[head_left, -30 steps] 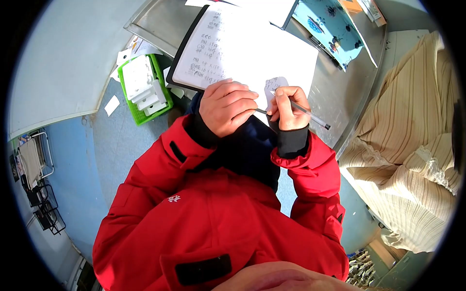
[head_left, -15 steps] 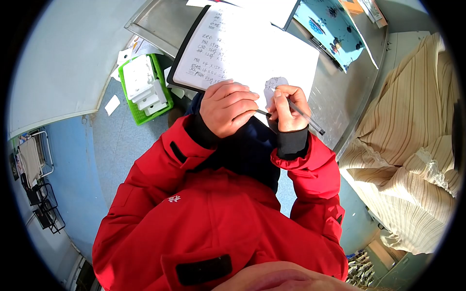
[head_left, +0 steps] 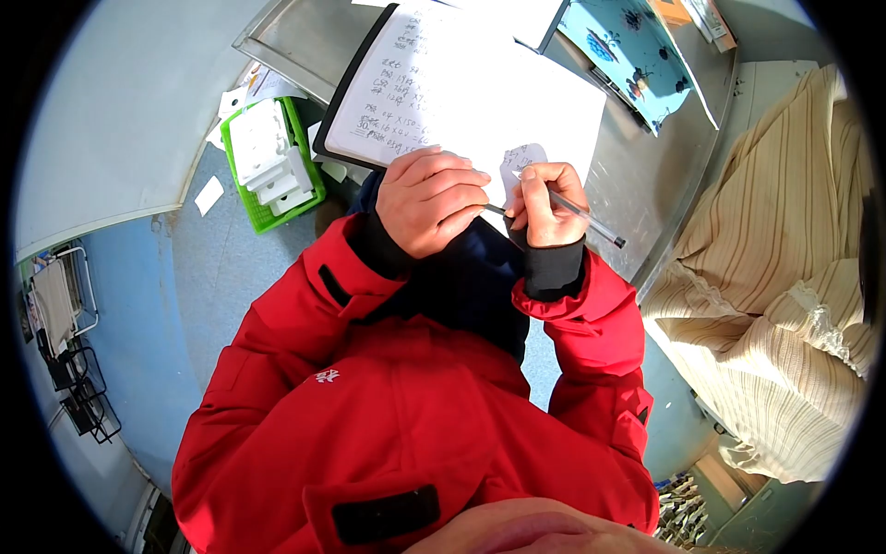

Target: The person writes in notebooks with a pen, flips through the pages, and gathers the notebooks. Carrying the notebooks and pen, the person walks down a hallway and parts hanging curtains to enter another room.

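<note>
Two bare hands, a left hand and a right hand, rest at the near side of an open, white-paged, dark-covered notebook, which lies at the near edge of a grey metal surface. Little differs from half a second ago: the rear end of a slim, clear-barrelled, dark-ended pen has swung slightly away from the body, suggesting small writing strokes. The right hand's grip is clamped on this pen, whose barrel runs out behind the fingers towards the surface's right edge. The left hand lies alongside, fingers together; whether its grip clasps the notebook's edge, I cannot tell
</note>
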Tool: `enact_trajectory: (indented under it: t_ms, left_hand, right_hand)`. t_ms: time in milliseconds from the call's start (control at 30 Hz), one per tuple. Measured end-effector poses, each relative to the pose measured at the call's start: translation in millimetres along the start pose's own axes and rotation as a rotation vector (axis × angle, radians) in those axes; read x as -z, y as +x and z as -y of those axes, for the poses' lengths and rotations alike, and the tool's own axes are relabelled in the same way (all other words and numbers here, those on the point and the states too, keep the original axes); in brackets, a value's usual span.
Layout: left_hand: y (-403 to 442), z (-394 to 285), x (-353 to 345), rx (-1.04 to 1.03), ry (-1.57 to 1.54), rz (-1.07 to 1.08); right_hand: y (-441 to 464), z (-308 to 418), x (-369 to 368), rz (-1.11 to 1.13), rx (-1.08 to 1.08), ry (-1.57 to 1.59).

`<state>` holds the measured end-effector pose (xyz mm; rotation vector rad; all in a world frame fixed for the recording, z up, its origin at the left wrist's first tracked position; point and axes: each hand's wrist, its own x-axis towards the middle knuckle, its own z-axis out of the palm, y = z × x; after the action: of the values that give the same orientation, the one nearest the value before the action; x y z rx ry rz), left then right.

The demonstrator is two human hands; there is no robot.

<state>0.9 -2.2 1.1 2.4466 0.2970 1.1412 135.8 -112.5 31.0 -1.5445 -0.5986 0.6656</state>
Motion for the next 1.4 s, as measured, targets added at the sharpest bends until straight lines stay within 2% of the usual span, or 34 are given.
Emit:
enact_trajectory:
  t_ms: [800, 1000, 1400]
  left_hand:
    - [-1, 0, 0, 0.002, 0.009, -0.005]
    - [1, 3, 1, -0.006, -0.023, 0.011]
    - [-4, 4, -1, 0.014, 0.007, 0.013]
  right_hand:
    - [0, -1, -3, 0.002, 0.045, -0.028]
    - [-4, 2, -4, -0.064, 0.029, 0.012]
    - [0, 2, -17, 0.004, 0.042, -0.053]
